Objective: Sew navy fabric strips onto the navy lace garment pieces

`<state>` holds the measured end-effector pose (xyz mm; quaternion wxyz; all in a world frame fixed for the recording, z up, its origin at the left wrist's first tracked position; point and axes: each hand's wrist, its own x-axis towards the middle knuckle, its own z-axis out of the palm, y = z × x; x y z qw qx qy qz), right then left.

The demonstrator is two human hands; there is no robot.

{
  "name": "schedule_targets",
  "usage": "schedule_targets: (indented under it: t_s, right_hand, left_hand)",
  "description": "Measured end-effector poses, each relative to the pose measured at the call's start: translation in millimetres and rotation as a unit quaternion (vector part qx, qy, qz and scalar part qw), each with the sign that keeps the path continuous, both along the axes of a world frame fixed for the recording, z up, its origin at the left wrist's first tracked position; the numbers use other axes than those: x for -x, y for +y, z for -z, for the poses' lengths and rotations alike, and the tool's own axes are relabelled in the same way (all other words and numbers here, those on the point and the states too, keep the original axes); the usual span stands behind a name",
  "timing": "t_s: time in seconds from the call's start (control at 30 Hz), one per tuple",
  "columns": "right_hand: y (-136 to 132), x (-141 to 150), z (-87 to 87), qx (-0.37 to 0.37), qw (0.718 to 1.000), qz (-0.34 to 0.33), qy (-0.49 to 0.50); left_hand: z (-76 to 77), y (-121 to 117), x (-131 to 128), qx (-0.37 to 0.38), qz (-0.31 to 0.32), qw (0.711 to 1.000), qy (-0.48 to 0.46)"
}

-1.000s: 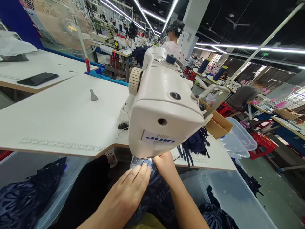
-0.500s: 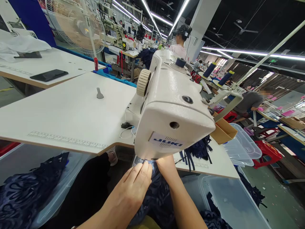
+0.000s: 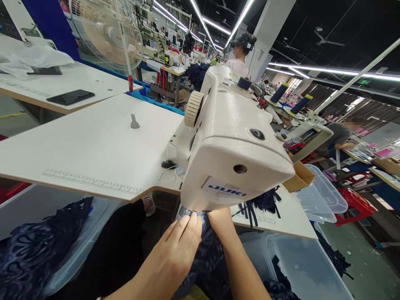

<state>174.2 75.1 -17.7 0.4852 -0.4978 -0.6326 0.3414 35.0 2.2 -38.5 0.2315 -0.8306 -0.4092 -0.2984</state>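
Observation:
A white sewing machine marked JUKI fills the middle of the head view. Navy lace fabric runs from under the machine head down towards my lap. Its top end is held by my left hand, fingers together and bent over the cloth just below the machine head. On the other side of the fabric, my right hand reaches under the machine head. The head hides its fingers, so their grip does not show. The needle area is hidden too.
Navy strips lie on the white sewing table, right of the machine. A grey metal piece lies on the left. Plastic bins with navy lace flank my legs. A phone rests on the neighbouring table. A person sits ahead.
The view has shifted slightly, so the machine and table appear a little further right. Both hands stay by the fabric beneath the machine head, with hardly any movement.

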Motion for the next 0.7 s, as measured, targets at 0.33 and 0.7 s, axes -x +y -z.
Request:
schedule_targets:
  t_s: [0.33,0.7]
  right_hand:
    - [3,-9,11.2,-0.006,0.997,-0.028,-0.076]
    - [6,-15,17.8,-0.002,0.994,-0.047,-0.098]
  left_hand:
    - [1.9,-3,1,-0.005,-0.024,1.0,-0.015]
    - [-8.6,4,9,0.023,0.012,0.998,-0.051]
